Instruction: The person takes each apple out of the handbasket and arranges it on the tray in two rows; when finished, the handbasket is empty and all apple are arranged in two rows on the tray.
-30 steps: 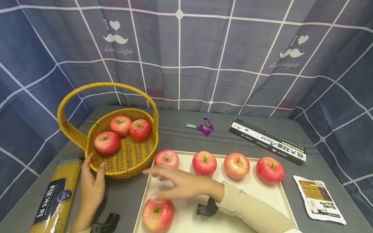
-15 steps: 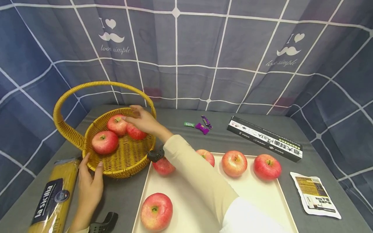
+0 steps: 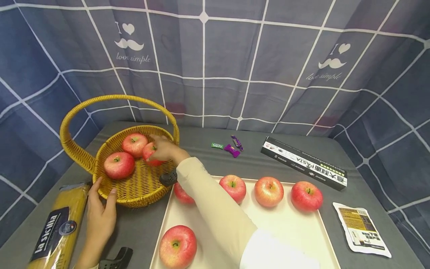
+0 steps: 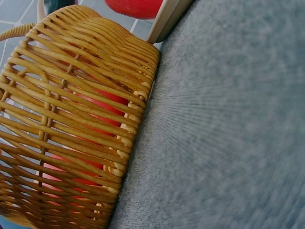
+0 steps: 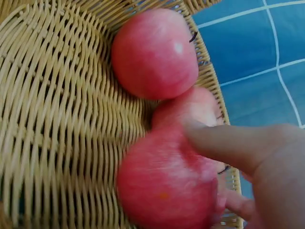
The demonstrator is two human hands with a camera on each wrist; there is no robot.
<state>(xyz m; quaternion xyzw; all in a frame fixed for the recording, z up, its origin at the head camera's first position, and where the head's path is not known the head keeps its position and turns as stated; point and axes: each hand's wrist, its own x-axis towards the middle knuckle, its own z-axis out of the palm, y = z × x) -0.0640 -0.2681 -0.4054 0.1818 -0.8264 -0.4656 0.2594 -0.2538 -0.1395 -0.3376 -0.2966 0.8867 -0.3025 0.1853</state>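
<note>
A yellow wicker basket (image 3: 141, 198) with a tall handle stands at the left, three red apples inside. My right hand (image 3: 164, 149) reaches over its right side and grips the rightmost apple (image 3: 150, 152). In the right wrist view the thumb lies on this apple (image 5: 167, 186), with fingertips on its far side. The other two, a back apple (image 3: 134, 145) and a left apple (image 3: 119, 165), rest beside it. My left hand (image 3: 100, 216) touches the basket's near-left rim, thumb and index finger spread. The left wrist view shows the basket's woven side (image 4: 81, 119) close up.
A cream tray (image 3: 285, 231) bears several apples, one (image 3: 178, 246) at its near left. Bagged spaghetti (image 3: 55, 231) lies left of the left hand. Wrapped candies (image 3: 231, 150), a black pasta box (image 3: 304, 162) and a white pouch (image 3: 362, 229) lie behind and right.
My right hand has moved from above the tray's left side into the basket and lowered onto the rightmost apple. My left hand has stayed at the rim.
</note>
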